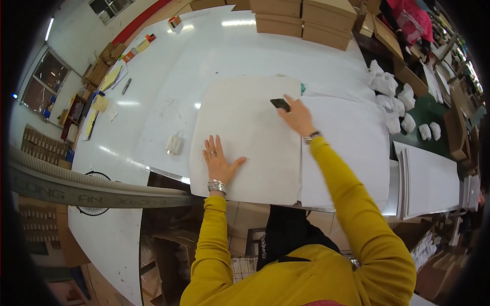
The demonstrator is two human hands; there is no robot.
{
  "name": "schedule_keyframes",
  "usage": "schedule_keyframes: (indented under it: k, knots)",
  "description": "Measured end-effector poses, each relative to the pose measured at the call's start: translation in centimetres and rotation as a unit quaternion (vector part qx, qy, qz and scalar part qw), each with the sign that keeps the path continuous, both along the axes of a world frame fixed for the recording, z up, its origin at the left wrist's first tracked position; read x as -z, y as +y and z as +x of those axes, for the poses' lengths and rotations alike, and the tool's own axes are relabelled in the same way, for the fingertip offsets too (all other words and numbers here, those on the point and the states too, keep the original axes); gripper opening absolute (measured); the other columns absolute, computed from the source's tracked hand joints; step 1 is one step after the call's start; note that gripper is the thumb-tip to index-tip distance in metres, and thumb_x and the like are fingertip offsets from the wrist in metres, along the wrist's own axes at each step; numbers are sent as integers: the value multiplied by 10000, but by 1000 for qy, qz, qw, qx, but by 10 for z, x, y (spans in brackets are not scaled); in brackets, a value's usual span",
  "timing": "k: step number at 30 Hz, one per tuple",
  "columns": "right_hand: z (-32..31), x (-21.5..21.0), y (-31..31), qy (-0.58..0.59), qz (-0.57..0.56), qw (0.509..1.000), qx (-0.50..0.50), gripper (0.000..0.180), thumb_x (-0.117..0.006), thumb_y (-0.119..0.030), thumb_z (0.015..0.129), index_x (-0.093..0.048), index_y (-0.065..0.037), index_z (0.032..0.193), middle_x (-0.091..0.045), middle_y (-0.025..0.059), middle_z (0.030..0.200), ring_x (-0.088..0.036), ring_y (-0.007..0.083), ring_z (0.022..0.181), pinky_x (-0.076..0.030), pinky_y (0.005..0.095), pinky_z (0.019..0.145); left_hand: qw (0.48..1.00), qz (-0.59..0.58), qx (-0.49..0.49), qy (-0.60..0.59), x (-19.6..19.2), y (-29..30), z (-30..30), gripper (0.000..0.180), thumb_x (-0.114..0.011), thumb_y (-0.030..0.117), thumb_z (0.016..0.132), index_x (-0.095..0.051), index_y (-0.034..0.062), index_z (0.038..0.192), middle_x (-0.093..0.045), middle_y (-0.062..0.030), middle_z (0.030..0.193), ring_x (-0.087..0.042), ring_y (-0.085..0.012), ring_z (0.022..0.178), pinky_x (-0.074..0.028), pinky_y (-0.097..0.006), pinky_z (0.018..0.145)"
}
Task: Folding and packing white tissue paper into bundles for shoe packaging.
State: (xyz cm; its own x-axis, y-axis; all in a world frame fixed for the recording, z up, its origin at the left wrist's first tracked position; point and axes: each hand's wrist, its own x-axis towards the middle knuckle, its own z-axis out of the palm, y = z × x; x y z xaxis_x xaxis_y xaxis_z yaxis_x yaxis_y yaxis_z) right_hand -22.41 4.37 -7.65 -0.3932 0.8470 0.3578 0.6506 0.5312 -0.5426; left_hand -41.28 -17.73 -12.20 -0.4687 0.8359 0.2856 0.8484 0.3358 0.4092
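A large cream sheet (250, 132) with rounded-looking corners lies flat on the white table (168, 102) in front of me. My left hand (220, 164) rests on its lower left part, palm down with the fingers spread. Near the sheet's upper right edge, my right hand (297, 118) is closed on a small flat dark block (279, 104), which is at the sheet's surface. The block's exact kind does not show. White sheets (347, 148) lie to the right, against the cream sheet's edge and under my right forearm.
Cardboard boxes (301, 23) stand stacked at the far edge. White wrapped bundles (385, 84) and a leaning stack of white boards (429, 178) are at the right. A small white object (173, 144) lies left of the sheet. A grey beam (102, 194) crosses the lower left.
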Motion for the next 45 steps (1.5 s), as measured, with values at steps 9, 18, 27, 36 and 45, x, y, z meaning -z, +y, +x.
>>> schedule_keyframes:
  k: [9, 18, 27, 36, 45]
  knots:
    - [-49, -18, -51, -89, -244, 847, -464, 437, -585, -377, 755, -638, -149, 1124, -659, 119, 830, -627, 287, 794, -495, 391, 716, 997, 23, 65, 20, -5, -14, -3, 902, -699, 319, 671, -253, 46, 1406, -451, -130, 1321, -303, -327, 1312, -93, -547, 1095]
    - [-68, 6, -102, -84, -170, 886, -423, 400, -626, -381, 713, -671, -72, 961, -654, 159, 923, -621, 311, 844, -492, 373, 747, 991, 134, 8, -28, -5, -12, 0, 678, -643, 205, 693, -417, 94, 1323, -530, -112, 1093, -441, -328, 1114, -220, -490, 1047]
    - [128, -16, -97, 109, -249, 957, -99, 333, -675, -248, 756, -670, -73, 1039, -635, 113, 857, -583, 172, 735, -476, 284, 682, 983, 179, -1, 28, -24, -19, 26, 328, -658, 250, 673, -630, 54, 934, -515, -91, 1044, -440, -323, 1059, -309, -471, 927]
    - [293, 3, -152, -181, -145, 960, 157, 473, -598, -344, 708, -603, -165, 1146, -575, 129, 901, -581, 304, 823, -464, 404, 719, 977, -121, 168, 50, -35, 31, 84, 490, -773, 436, 596, -666, 80, 915, -511, -113, 1235, -422, -263, 1223, -333, -543, 976]
    - [309, 28, -173, -125, -129, 966, 188, 514, -607, -328, 684, -566, -162, 1169, -548, 121, 972, -540, 292, 948, -406, 432, 815, 923, 310, 196, 116, -91, 123, 190, 352, -662, 60, 613, -635, 103, 962, -616, -138, 948, -606, -333, 770, -484, -382, 629]
